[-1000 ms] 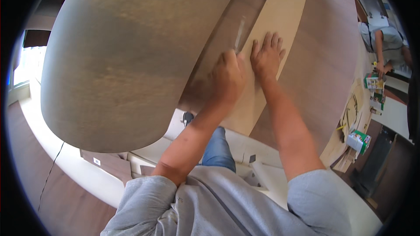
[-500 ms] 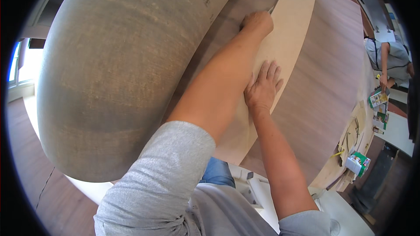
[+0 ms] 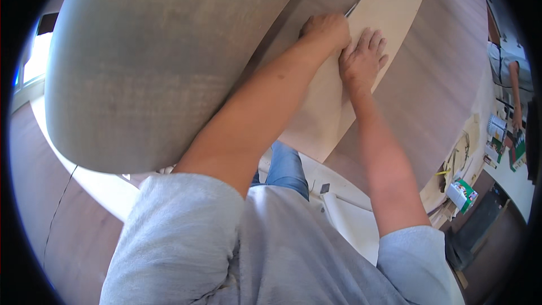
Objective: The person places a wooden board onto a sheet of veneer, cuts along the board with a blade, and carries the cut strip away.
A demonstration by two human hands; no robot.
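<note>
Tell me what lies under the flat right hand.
The right hand presses flat on a pale sheet lying over brown wood-grain board; whatever is directly beneath the palm is covered.

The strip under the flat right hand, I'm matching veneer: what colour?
Pale cream strip, head view.

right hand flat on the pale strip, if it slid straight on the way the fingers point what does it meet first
Probably nothing soon: the right hand points up along the pale strip, which runs bare to the picture's rim. The left hand with its thin blade sits just beside that line; depth is unclear.
</note>
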